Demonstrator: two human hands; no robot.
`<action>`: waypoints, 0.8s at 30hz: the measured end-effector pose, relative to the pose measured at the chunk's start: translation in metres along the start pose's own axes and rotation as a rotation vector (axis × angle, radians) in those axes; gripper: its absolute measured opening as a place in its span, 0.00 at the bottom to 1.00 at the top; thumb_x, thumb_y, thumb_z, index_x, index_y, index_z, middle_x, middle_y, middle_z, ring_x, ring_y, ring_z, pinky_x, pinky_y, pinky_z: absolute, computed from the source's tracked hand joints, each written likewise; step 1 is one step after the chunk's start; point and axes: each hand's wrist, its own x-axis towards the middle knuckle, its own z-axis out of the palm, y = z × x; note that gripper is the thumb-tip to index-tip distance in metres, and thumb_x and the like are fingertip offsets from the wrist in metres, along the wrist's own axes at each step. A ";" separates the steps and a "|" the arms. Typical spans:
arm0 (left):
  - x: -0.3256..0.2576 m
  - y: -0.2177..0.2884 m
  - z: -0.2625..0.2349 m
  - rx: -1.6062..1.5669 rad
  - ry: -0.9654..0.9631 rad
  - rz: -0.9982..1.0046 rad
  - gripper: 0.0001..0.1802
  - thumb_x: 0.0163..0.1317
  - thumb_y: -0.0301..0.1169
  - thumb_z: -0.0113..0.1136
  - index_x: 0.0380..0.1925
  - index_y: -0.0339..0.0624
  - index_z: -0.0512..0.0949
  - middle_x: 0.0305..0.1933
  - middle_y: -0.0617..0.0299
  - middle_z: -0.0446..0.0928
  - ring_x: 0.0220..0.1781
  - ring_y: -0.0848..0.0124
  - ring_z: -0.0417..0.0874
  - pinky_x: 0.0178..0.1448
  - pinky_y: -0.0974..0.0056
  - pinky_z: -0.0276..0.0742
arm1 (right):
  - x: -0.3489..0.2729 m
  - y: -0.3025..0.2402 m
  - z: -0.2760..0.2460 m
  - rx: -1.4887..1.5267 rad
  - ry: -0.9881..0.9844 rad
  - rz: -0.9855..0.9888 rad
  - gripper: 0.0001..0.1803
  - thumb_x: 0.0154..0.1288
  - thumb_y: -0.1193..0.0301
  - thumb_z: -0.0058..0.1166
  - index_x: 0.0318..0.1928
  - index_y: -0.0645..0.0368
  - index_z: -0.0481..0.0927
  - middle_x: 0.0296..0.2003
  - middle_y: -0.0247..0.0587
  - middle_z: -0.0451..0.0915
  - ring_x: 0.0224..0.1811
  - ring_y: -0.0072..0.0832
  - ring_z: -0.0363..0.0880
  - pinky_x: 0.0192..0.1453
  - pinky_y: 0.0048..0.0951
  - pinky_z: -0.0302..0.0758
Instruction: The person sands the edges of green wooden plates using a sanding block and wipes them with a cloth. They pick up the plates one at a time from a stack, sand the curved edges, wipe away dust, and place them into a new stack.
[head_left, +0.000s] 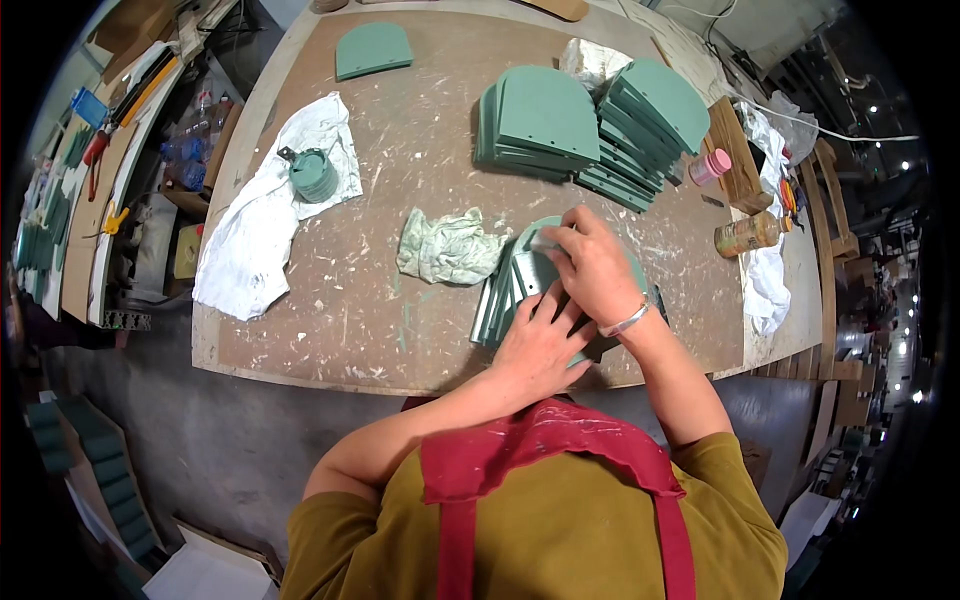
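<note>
A small stack of green arch-shaped panels (500,290) lies near the front edge of the brown worktable (400,330). My left hand (535,345) lies flat on the near end of the stack, fingers spread. My right hand (592,262) presses on the top panel, fingers closed on a small pale pad at its far end. A crumpled pale green rag (448,247) sits just left of the stack, touching it.
Two taller stacks of green panels (535,125) (645,125) stand at the back. One single panel (372,50) lies far left. A white cloth (270,205) holds a green lidded can (314,174). A pink-capped bottle (708,166) and a jar (745,234) sit at the right edge.
</note>
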 end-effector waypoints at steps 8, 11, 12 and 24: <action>0.001 0.000 -0.001 0.012 -0.109 -0.012 0.30 0.57 0.49 0.65 0.59 0.52 0.78 0.66 0.53 0.68 0.70 0.50 0.63 0.68 0.46 0.58 | -0.003 -0.007 0.006 -0.021 0.035 -0.031 0.12 0.56 0.78 0.62 0.43 0.61 0.84 0.41 0.45 0.76 0.45 0.46 0.78 0.48 0.41 0.77; 0.001 0.001 0.001 -0.002 0.026 0.013 0.29 0.55 0.48 0.66 0.57 0.51 0.79 0.64 0.53 0.70 0.69 0.50 0.65 0.69 0.46 0.58 | -0.003 -0.009 0.003 -0.053 0.020 0.003 0.14 0.55 0.78 0.63 0.44 0.60 0.85 0.42 0.44 0.77 0.45 0.45 0.79 0.48 0.41 0.77; 0.000 0.000 0.003 0.002 -0.011 0.001 0.29 0.55 0.48 0.67 0.57 0.51 0.80 0.63 0.52 0.70 0.68 0.50 0.65 0.69 0.45 0.58 | -0.002 -0.011 0.004 -0.077 0.002 -0.025 0.14 0.55 0.78 0.63 0.44 0.60 0.84 0.42 0.44 0.77 0.45 0.45 0.78 0.48 0.41 0.77; 0.000 0.001 0.002 -0.010 -0.044 -0.006 0.30 0.54 0.48 0.67 0.57 0.50 0.80 0.63 0.52 0.71 0.67 0.50 0.66 0.68 0.45 0.59 | -0.001 -0.008 0.015 -0.012 0.009 -0.019 0.14 0.57 0.79 0.62 0.45 0.62 0.83 0.41 0.46 0.75 0.43 0.47 0.78 0.46 0.41 0.77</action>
